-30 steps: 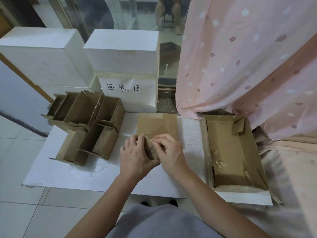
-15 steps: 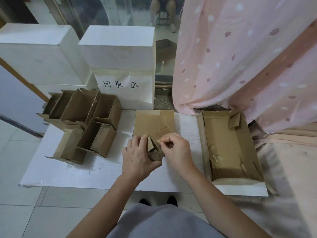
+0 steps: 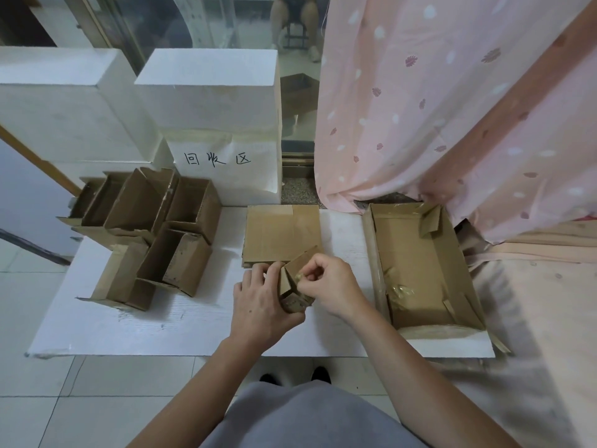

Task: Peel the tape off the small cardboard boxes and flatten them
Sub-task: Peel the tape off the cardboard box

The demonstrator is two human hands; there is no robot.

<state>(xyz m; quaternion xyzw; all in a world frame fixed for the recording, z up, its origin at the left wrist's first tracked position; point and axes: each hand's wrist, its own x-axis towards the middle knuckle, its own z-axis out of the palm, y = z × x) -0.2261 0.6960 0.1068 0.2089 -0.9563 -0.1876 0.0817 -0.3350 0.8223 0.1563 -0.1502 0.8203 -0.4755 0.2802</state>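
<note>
Right hand (image 3: 329,287) is drawing tape (image 3: 298,277) farther off the small box (image 3: 292,282), pinching it; left hand (image 3: 260,303) is gripping that box near the bench's (image 3: 129,331) front edge.

white board (image 3: 168,331) lying on floor, carrying all cardboard | far-L: cluster of small open boxes (image 3: 151,234) sitting (some tipped) | ctr-back: flattened cardboard (image 3: 281,232) lying flat | R: big open tray box (image 3: 420,263) resting, w/ crumpled tape (image 3: 399,291) inside
</note>
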